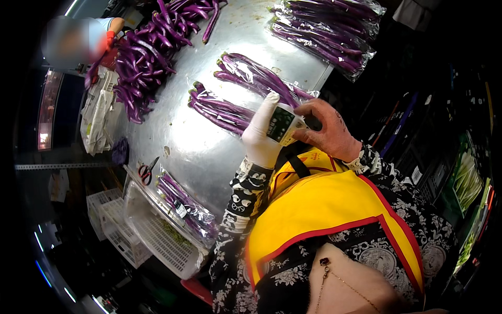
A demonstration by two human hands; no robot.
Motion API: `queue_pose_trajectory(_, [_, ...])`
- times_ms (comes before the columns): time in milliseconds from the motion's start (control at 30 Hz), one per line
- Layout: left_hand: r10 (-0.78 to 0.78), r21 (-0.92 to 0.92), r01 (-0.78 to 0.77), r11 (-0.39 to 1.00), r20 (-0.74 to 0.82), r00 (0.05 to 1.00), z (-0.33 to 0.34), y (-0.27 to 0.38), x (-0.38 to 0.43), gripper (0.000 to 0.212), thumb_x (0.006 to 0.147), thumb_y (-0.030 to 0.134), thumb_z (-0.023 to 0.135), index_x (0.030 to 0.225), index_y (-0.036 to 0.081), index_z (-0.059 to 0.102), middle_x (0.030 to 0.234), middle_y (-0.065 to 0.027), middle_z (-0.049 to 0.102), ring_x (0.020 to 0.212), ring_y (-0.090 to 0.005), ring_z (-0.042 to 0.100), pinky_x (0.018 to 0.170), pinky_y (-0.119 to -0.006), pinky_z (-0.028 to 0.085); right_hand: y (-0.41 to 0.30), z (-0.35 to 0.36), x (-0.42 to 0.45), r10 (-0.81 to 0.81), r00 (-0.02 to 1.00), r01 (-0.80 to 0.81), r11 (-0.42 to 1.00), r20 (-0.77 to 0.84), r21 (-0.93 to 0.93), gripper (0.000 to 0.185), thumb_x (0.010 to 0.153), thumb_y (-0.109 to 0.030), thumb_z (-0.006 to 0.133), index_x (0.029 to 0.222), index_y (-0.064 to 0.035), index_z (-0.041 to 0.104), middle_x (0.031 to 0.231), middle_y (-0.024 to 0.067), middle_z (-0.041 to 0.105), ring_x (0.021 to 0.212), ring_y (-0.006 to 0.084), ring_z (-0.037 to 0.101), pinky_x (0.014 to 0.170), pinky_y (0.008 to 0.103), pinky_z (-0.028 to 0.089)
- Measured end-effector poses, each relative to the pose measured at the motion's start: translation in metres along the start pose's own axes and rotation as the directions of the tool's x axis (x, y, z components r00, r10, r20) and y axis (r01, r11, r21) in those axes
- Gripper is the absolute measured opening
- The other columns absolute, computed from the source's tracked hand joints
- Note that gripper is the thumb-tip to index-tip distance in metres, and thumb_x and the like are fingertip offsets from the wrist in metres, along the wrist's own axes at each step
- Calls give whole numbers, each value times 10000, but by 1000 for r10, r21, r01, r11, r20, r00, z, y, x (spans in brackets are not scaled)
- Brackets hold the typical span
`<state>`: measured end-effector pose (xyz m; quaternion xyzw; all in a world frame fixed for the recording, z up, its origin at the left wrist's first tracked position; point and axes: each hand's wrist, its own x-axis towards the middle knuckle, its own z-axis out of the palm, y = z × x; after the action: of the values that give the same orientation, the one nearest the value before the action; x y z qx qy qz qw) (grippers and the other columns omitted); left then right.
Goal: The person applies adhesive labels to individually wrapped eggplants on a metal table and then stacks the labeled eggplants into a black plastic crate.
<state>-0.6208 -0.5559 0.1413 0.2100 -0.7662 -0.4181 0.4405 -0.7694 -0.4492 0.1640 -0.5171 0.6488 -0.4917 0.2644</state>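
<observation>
My left hand (262,135), in a white glove, holds a small stack of printed labels (283,124) with dark green and pale yellow parts. At the stack's right edge, the thumb and index fingertip of my right hand (329,127), in a pink-orange glove, grip it. Just beyond my hands, two clear bags of long purple eggplants lie on the metal table (204,157). The nearer bag (219,110) is partly hidden by my left hand. The farther bag (255,74) reaches behind the labels.
Loose eggplants (149,62) are heaped at the far left, near a co-worker's red-gloved hand (110,39). Several bagged eggplants (321,31) lie upper right. Scissors (146,173), a labelled eggplant bag (186,204) and a white plastic basket (164,239) are lower left. Dark crates (423,165) stand right.
</observation>
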Motion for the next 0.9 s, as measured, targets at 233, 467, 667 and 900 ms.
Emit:
queue_pose_trajectory(233, [-390, 788, 129, 602, 149, 909, 4, 1, 3, 883, 671, -20, 678, 1439, -22, 241, 1466, -271, 268, 1384, -410, 255, 1137, -445, 227, -6, -24, -11, 174, 948, -294, 799, 266, 525, 288, 833, -150, 721, 999, 74, 647, 1173, 89, 543, 890, 101, 584, 788, 226, 493])
queue_pose_trajectory(467, [57, 151, -69, 986, 83, 995, 13, 3, -10, 948, 621, 80, 730, 1461, 85, 292, 1522, -236, 221, 1437, -391, 161, 1145, -535, 112, 0, -44, -20, 212, 866, -438, 758, 453, 483, 315, 842, -175, 731, 1054, 45, 652, 1110, 80, 588, 948, 139, 612, 867, 255, 504])
queue_pose_trajectory(667, [276, 67, -290, 955, 164, 947, 28, -13, -17, 427, 750, 28, 708, 1160, 119, 631, 1289, -104, 579, 1285, -324, 467, 1083, -540, 286, -12, -40, -21, 247, 889, -422, 772, 386, 476, 321, 836, -207, 742, 1032, 32, 655, 1039, 66, 568, 907, 129, 596, 840, 246, 507])
queue_pose_trajectory(900, [-283, -573, 304, 761, 129, 950, 29, -9, -45, 357, 836, -78, 594, 1187, -17, 592, 1164, -151, 636, 1120, -249, 601, 956, -322, 455, -10, -29, -11, 255, 873, -381, 888, 416, 256, 296, 831, -195, 743, 1009, 25, 654, 969, 64, 550, 877, 132, 586, 772, 234, 499])
